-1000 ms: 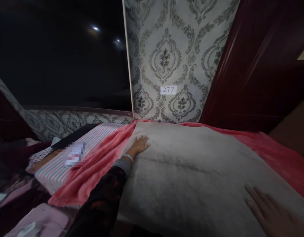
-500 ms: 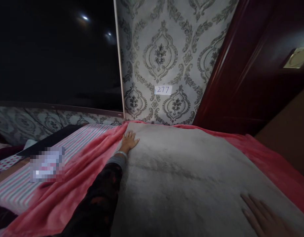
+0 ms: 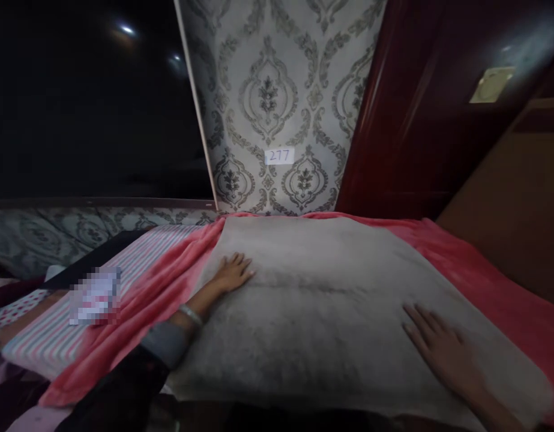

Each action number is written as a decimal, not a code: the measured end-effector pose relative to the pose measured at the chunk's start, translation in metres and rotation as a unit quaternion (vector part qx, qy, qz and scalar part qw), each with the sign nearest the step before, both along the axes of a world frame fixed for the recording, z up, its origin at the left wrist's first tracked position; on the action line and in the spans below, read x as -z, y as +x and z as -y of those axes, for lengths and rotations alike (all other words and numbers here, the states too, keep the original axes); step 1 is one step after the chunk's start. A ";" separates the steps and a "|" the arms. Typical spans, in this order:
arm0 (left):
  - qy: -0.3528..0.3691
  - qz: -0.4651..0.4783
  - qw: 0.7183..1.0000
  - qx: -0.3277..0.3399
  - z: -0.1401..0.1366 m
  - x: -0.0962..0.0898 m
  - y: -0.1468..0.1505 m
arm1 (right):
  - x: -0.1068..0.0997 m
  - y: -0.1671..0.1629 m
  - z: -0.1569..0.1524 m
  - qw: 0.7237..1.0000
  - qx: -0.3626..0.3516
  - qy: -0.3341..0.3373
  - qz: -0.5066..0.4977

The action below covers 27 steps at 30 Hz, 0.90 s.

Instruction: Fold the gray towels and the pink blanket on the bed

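The left hand (image 3: 234, 273) lies palm down, fingers spread, on a grey cloth (image 3: 313, 258) that stretches beneath and between both hands. The right hand (image 3: 443, 345), slightly blurred, has its fingers extended, pinching nothing. Red blanket (image 3: 497, 294) shows outward of each hand.

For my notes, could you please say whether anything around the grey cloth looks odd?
Dark streaks cross the grey cloth unevenly, stains or brushed pile, I cannot tell; the red blanket left of it lies bunched in folds.
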<state>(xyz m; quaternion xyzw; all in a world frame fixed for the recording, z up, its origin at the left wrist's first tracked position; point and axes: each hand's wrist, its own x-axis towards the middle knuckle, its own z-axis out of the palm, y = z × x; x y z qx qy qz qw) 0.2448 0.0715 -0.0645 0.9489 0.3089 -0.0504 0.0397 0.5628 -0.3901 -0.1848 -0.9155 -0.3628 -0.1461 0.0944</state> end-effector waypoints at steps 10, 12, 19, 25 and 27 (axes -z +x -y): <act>0.126 0.042 0.990 -0.047 0.022 0.023 -0.040 | -0.077 -0.058 -0.100 0.982 -0.128 -0.077 -0.114; 0.132 0.052 0.989 -0.043 0.020 0.024 -0.038 | -0.077 -0.059 -0.106 0.976 -0.150 -0.087 -0.128; 0.135 0.094 0.985 -0.059 0.021 0.020 -0.037 | -0.075 0.012 -0.026 0.985 0.022 -0.100 -0.138; 0.138 0.117 0.978 -0.105 0.023 0.016 -0.034 | -0.081 0.055 0.041 0.962 0.191 -0.094 -0.169; 0.135 0.106 0.979 -0.106 0.022 0.015 -0.034 | -0.089 0.053 0.031 0.958 0.224 -0.078 -0.161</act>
